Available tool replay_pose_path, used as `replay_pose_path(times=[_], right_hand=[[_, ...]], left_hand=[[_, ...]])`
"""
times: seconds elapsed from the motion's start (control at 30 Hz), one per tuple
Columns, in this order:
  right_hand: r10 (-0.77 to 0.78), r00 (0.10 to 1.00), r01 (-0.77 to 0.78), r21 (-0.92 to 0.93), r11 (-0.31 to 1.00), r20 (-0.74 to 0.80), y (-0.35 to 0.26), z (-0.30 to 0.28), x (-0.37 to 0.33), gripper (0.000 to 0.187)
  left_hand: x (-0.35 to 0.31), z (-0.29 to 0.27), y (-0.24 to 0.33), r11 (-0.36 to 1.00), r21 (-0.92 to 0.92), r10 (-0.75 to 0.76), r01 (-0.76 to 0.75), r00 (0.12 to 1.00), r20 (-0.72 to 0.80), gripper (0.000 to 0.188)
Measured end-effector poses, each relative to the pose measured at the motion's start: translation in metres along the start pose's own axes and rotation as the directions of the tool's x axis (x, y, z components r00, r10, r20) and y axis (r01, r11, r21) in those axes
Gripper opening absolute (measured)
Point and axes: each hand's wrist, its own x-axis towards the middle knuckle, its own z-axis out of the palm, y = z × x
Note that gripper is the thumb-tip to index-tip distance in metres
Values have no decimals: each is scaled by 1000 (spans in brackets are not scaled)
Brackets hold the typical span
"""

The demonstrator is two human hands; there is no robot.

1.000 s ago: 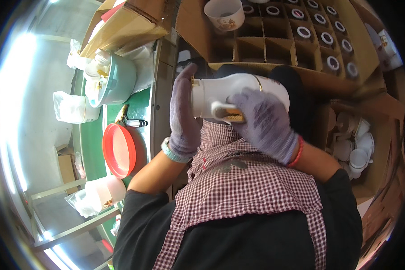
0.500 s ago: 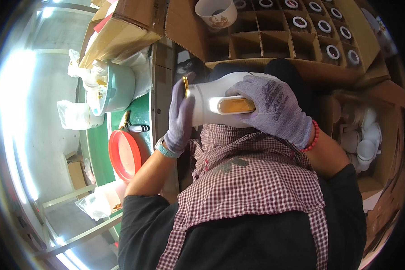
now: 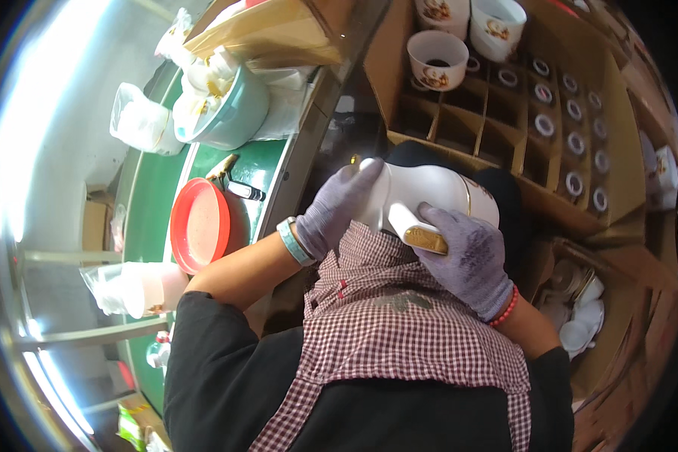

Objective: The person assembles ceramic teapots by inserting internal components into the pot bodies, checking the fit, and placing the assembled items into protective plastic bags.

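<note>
I hold a white jug on its side above my lap. Gold lines ring its body, and a white handle with a gold panel faces me. My left hand, in a grey-purple glove, is closed around the mouth end, where a bit of gold trim shows. My right hand, gloved alike, grips the body beside the handle, its thumb over the handle's base. What lies under the jug is hidden.
Ahead stands a divided carton with several ring-topped items and patterned white bowls. At right, another box holds white pieces. On the green bench at left are a red basin, a brush and a light-blue bucket.
The jug has turned and now slants down to the right, with its gold rim mostly out of sight. My view has shifted, bringing more bowls on the carton into sight.
</note>
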Motion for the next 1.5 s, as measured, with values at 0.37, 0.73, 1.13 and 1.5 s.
replay_pose_path(times=[0.37, 0.73, 1.13, 1.5], right_hand=[[-415, 716, 415, 136, 900, 561, 11, -82, 116, 39], [-184, 242, 608, -1, 794, 953, -4, 7, 124, 43], [-219, 269, 607, 11, 795, 938, -2, 9, 119, 50], [-455, 881, 456, 24, 890, 129, -47, 98, 265, 42]], left_hand=[[-39, -28, 27, -3, 397, 560, -918, 327, 761, 83], [80, -210, 23, 138, 988, 727, 70, 670, -149, 34], [71, -224, 52, 894, 419, 327, -159, 871, -367, 28], [20, -170, 69, 263, 964, 831, -46, 519, -203, 33]])
